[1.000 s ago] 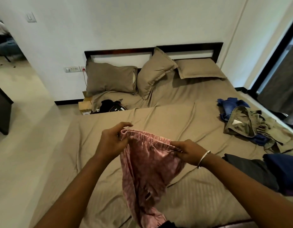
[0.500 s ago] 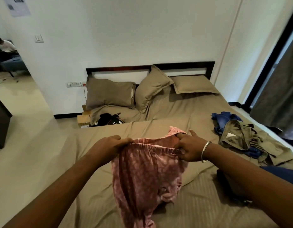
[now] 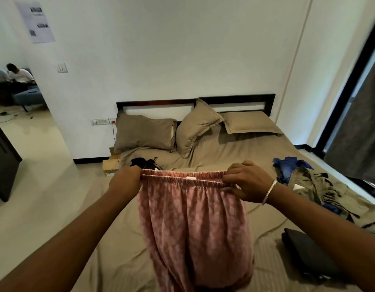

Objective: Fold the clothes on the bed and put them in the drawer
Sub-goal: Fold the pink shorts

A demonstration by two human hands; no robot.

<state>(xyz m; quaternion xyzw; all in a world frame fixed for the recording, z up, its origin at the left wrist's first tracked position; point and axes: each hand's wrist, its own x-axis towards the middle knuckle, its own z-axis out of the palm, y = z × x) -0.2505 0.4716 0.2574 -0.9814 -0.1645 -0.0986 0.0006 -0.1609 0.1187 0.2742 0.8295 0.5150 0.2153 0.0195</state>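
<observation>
Pink patterned trousers hang in the air above the bed, held up by their elastic waistband. My left hand grips the waistband's left end and my right hand, with a silver bangle on the wrist, grips its right end. The band is stretched straight between them. The legs hang down towards the sheet at the near edge. A heap of olive and blue clothes lies on the bed's right side, and a dark folded garment sits near my right forearm.
Three brown pillows lean at the headboard, with a black item on the sheet below them. A cardboard box stands on the floor left of the bed. Dark furniture is at far left, a curtain at right. People sit in the far room.
Both hands have moved apart along the waistband and lifted it, so the trousers now hang flat and spread wide. The view has tilted upward.
</observation>
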